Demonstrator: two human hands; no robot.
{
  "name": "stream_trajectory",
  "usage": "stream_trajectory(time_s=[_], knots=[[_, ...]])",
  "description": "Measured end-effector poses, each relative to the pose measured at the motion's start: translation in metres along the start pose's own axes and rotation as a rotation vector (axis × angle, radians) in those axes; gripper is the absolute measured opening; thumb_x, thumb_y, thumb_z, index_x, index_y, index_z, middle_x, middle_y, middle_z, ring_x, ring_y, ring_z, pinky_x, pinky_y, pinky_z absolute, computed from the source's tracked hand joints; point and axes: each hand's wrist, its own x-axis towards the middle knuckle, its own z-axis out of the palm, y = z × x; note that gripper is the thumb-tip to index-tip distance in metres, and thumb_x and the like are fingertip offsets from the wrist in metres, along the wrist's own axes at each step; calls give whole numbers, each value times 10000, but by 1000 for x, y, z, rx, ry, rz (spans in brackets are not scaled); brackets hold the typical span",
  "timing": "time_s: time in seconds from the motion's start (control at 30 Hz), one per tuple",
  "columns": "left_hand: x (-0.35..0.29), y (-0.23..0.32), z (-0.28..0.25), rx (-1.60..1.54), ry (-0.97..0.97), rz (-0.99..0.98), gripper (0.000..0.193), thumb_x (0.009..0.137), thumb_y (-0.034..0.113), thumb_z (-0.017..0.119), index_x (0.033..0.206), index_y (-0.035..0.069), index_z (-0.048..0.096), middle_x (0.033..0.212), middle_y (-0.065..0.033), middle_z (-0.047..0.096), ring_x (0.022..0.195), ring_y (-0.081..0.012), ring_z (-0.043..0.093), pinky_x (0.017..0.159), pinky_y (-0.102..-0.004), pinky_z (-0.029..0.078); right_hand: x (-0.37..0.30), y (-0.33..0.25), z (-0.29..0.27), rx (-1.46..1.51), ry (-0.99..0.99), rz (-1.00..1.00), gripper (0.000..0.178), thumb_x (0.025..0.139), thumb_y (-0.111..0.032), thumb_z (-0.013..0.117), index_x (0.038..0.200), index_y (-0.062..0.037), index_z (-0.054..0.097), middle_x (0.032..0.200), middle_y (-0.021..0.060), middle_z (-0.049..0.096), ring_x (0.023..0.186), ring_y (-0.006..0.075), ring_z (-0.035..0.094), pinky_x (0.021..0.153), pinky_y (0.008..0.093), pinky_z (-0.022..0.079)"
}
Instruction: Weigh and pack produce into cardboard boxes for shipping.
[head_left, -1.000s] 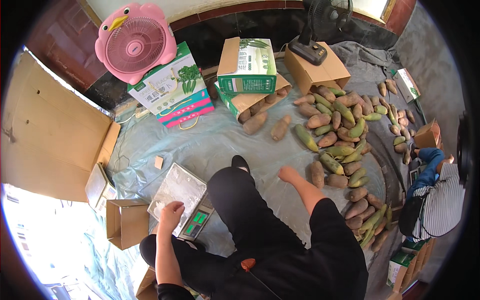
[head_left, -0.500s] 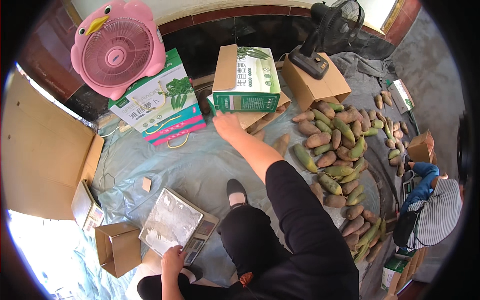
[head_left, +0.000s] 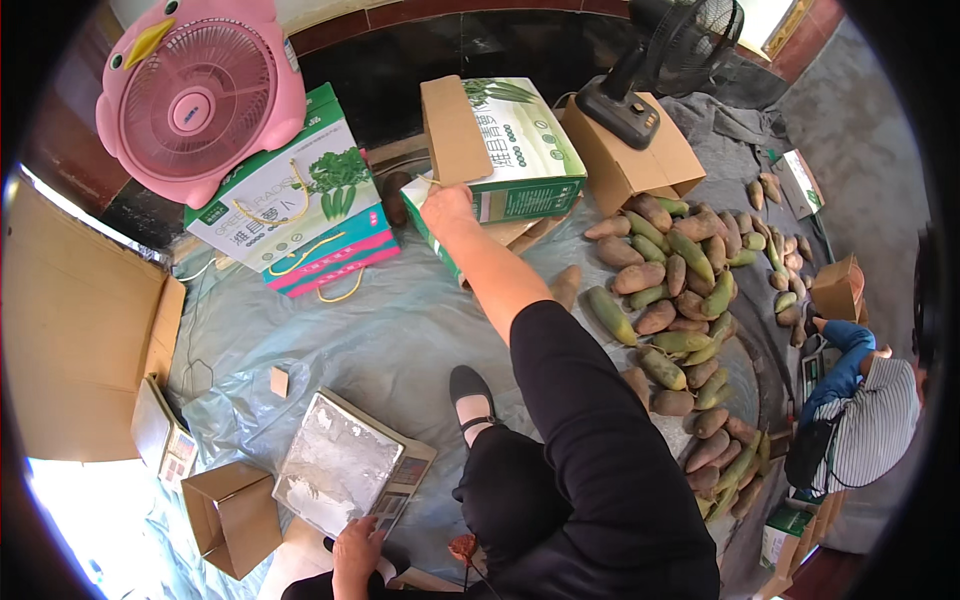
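Observation:
My right arm stretches forward, and my right hand [head_left: 447, 208] is closed on the near left end of a green-and-white carton [head_left: 428, 238], by its pale cord handle. A second green-and-white carton [head_left: 525, 150] with a raised brown flap rests against it, printed with green radishes. My left hand [head_left: 357, 548] hangs low beside the near edge of a scale [head_left: 340, 465] with a worn metal plate; its fingers are loosely apart and hold nothing I can see. Beside the scale stands a small open brown box [head_left: 232, 520].
A pink bird-shaped fan [head_left: 200, 110] stands on stacked gift cartons [head_left: 300, 210] at left. A black fan [head_left: 625, 110] tops a brown box [head_left: 640, 165]. Green radishes and reddish-brown tubers [head_left: 680, 270] pile at right. Another person [head_left: 870, 420] crouches far right. A second scale [head_left: 160, 430] leans left.
My right hand has taken hold of the lower green-and-white carton, whose near end has swung out toward me. The upper carton has shifted right. My left hand stays by the scale.

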Motion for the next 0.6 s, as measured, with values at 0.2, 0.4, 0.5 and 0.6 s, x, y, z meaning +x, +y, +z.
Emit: stream_trajectory(time_s=[0.2,0.4,0.5,0.6], knots=[[-5,1,-1,-15,83,67,262,749,160,672,988,52,661,838,-149,651,814,-331,629,732,-407,496,-65,60,1,25,54,16,237,827,-141,533,998,-83,687,978,63,621,829,248,642,573,466,499],[-16,-10,1,11,143,132,266,743,163,673,987,58,656,845,-154,647,822,-333,622,741,-412,491,-181,118,-22,188,370,-28,141,771,-86,535,847,-71,653,888,78,595,804,250,645,669,376,515],[-15,-9,6,-7,104,129,274,751,182,664,998,62,650,863,-163,646,848,-343,615,754,-420,485,-250,129,-40,319,397,-10,112,759,-35,526,825,-67,610,872,89,575,803,286,626,669,400,504],[-24,-11,9,-7,150,137,281,758,173,655,1014,56,653,863,-166,648,842,-339,618,759,-418,483,-315,137,-60,537,448,35,124,774,-4,531,853,-76,591,894,86,567,825,309,603,691,409,486]])
